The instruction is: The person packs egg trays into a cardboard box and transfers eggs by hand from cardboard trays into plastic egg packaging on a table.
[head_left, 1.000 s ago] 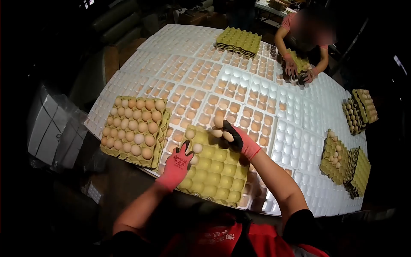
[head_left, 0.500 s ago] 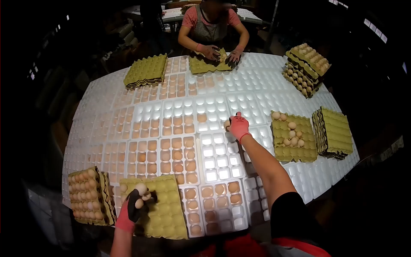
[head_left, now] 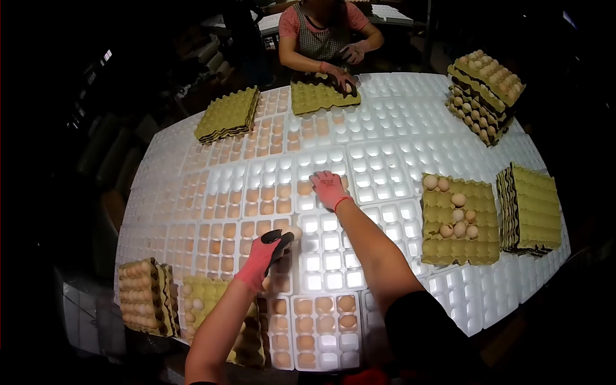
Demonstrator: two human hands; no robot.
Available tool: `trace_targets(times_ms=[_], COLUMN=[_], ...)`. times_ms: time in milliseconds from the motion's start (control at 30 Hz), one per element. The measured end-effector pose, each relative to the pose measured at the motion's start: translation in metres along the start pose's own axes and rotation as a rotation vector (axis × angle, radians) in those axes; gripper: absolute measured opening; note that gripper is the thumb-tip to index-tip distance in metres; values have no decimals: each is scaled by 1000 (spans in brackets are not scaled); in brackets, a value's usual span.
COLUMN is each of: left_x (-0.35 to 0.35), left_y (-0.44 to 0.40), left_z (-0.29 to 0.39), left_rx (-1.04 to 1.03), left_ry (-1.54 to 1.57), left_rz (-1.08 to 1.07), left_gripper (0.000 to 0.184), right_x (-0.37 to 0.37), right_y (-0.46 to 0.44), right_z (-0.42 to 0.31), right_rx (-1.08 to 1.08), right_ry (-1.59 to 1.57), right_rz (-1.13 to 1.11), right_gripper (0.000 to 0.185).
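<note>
Where the table edge is nearest me, a white tray [head_left: 328, 360] has eggs in its two upper rows and down its left column. Just left, partly behind my left forearm, an olive flat [head_left: 252, 346] carries eggs along its left side; beside that, a filled stack [head_left: 144, 298], egg-side toward me.

My left hand [head_left: 262, 256], pink glove with dark fingertips, is above the white trays, fingers curled narrow around a pale egg [head_left: 294, 233] that pokes out past the tips. My right hand [head_left: 328, 187] is farther forward and to the right, palm down over another tray, with one egg [head_left: 305, 187] just left of it and another just right. Its fingertips are hidden under the glove, so can't tell if they're wide, narrow or gripping something.

Off to the right, a loose flat [head_left: 459, 250] bears scattered eggs, near a pile of flats [head_left: 532, 212] tipped on its side. Farther out: more flats [head_left: 228, 112] stacked at left, a tall loaded stack [head_left: 486, 96] at right. Across the table, a co-worker's one hand [head_left: 335, 74] holds an egg over an olive flat; the other is raised, fingers spread.
</note>
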State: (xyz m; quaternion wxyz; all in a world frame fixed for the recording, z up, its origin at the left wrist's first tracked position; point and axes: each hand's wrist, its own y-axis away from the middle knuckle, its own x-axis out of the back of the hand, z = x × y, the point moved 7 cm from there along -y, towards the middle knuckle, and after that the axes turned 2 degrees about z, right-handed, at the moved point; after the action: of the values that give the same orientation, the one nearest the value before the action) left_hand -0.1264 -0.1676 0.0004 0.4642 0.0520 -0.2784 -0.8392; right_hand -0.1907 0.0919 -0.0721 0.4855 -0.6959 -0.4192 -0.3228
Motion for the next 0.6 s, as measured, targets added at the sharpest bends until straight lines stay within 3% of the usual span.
trace_targets(times_ms=[67, 133, 200, 233, 333, 367, 400, 467, 567, 600], left_x=[-12, -28, -52, -59, -84, -102, -121, -138, -142, -151], left_y=[-46, -86, -107, -123, -114, -113, -124, -122, -95, -98], left_z=[6, 33, 40, 41, 57, 57, 50, 52, 42, 29], left_rx=[-63, -632, -632, -502, -720, -822, -761, -693, -905, -750], left_ry=[-136, -716, -1099, -1287, -1202, -1216, -1382, -1364, -1105, -1277], left_rz=[107, 401, 507, 381, 457, 371, 194, 129, 344, 210], left_gripper=[33, 38, 46, 48, 50, 48, 49, 49, 50, 53], right_x=[8, 65, 82, 107, 129, 139, 143, 152, 165, 170], right_y=[20, 53, 100, 122, 182, 192, 197, 207, 216, 214], right_z=[-2, -11, -11, -17, 0, 3, 4, 6, 8, 4], right_rx=[-4, -86, -74, -60, -156, -177, -181, -190, -185, -178], right_ry=[-68, -249, -411, -409, -430, -439, -434, -424, -412, -415], right_rz=[50, 137, 121, 84, 39, 51, 43, 25, 47, 52], right_gripper=[34, 35, 34, 34, 33, 33, 33, 33, 34, 34])
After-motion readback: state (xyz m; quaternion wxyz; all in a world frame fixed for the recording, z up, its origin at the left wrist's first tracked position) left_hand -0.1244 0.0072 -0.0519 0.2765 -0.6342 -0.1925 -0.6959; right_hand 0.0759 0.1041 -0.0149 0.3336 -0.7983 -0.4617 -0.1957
